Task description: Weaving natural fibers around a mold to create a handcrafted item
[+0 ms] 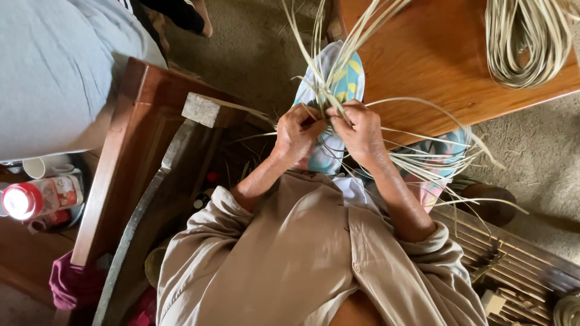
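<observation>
Both my hands meet over my lap on a bundle of thin pale cane strips [338, 54]. My left hand [296, 134] pinches the strips where they cross, fingers curled. My right hand [360, 130] grips the same crossing point from the other side. Long strips fan upward from the hands and more splay out to the right [435, 163]. Under the strips lies my patterned blue, yellow and white cloth [350, 81] on my knee. Beige sleeves cover my forearms.
A brown wooden table [435, 54] at top right carries a coil of pale cane [525, 42]. A wooden bed frame [133, 151] with grey bedding stands left. A red-capped bottle [36, 198] and cups sit lower left. A slatted bamboo piece [513, 265] lies lower right.
</observation>
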